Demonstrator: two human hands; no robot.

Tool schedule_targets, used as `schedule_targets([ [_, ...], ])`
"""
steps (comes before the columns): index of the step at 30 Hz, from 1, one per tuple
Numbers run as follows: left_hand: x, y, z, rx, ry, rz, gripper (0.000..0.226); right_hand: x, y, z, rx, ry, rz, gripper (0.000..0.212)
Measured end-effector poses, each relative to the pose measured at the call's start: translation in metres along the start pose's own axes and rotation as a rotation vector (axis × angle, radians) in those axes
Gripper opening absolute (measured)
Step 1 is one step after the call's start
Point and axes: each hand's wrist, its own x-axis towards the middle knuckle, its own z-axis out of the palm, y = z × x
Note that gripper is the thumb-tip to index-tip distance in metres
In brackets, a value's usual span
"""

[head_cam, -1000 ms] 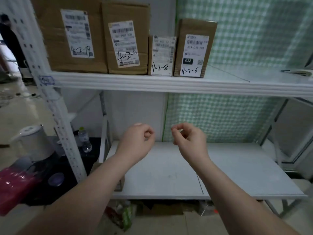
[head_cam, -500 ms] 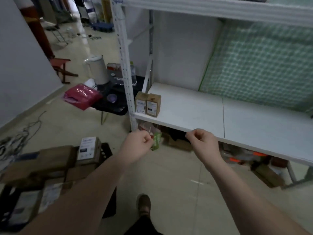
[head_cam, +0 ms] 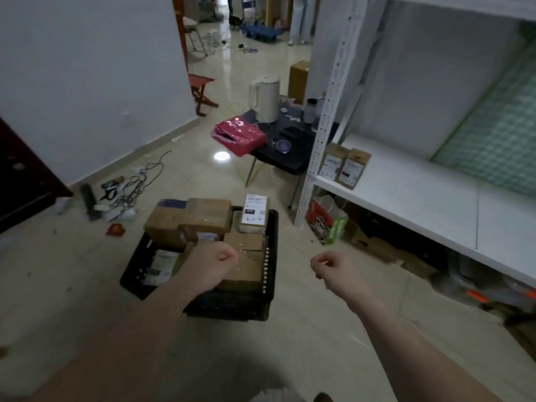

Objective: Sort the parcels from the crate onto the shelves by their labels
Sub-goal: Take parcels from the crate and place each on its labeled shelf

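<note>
Hovering by crate [head_cam: 232,309] — L hand [head_cam: 210,265], R hand [head_cam: 338,271] fisted, empty; kettle [head_cam: 265,98] nr shelf [head_cam: 406,195].

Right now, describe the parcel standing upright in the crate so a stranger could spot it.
Find the black plastic crate on the floor, left of the white metal shelving. In its far right corner stands a small cardboard parcel. Unlike the plain brown boxes beside it, a white printed label covers its facing side.
</note>
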Motion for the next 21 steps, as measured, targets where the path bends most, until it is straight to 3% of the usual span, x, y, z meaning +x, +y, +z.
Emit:
schedule_targets([
  [5, -0.039, -0.118, -0.085, 0.108, 0.096, -0.172, 0.013, -0.007, -0.045, 0.132, 0.055, -0.104, 0.011, 0.017],
  [9, -0.062, -0.17, -0.125, 0.132, 0.168, -0.248, 0.013, -0.017, -0.069, 0.201, 0.049, -0.182, 0.014, 0.026],
  [17, -0.037, -0.204, -0.134, 0.026, 0.109, -0.193, 0.013, 0.0, -0.079, 0.223, -0.032, -0.109, 0.071, 0.003],
  [21, -0.01, -0.21, -0.129, -0.008, 0.021, -0.201, 0.016, 0.037, -0.079, 0.22, -0.054, -0.03, 0.137, 0.025],
])
